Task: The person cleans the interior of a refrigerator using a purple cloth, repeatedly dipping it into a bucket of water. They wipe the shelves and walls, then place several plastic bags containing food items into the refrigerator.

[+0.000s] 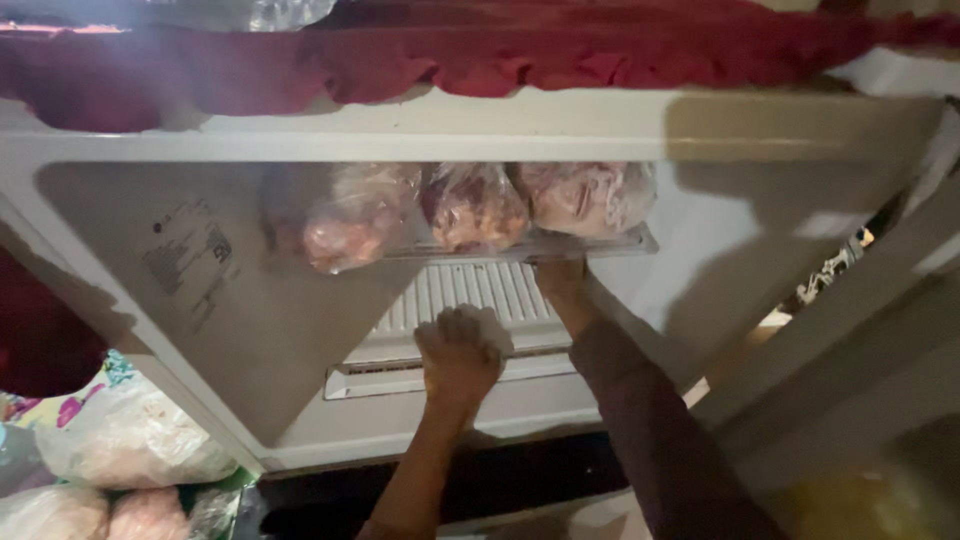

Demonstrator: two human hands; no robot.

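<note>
I take the clear shelf (560, 245) inside the white freezer (500, 125) as my landmark. My right hand (562, 285) is up against its front edge from below, fingers touching the underside; whether the grip is clamped on the edge or just resting there I cannot tell, as the fingers are hidden in shadow. My left hand (460, 355) is below the shelf and a little to its left, curled into a fist around a whitish thing (492, 325), which looks like a cloth or wad, pressed to the freezer's ribbed back vent (470, 290).

On the shelf lie three bags (478, 205) of reddish frozen meat in a row, touching one another; the leftmost bag (345, 215) hangs past the shelf's left end. Left of the shelf, the freezer's side wall carries a grey label (190, 260). Above the shelf, over the freezer's top, a red frilled cloth (450, 55) is draped. Far below and left of the shelf, more bags (120, 440) of pale frozen food are piled, one with a floral print.
</note>
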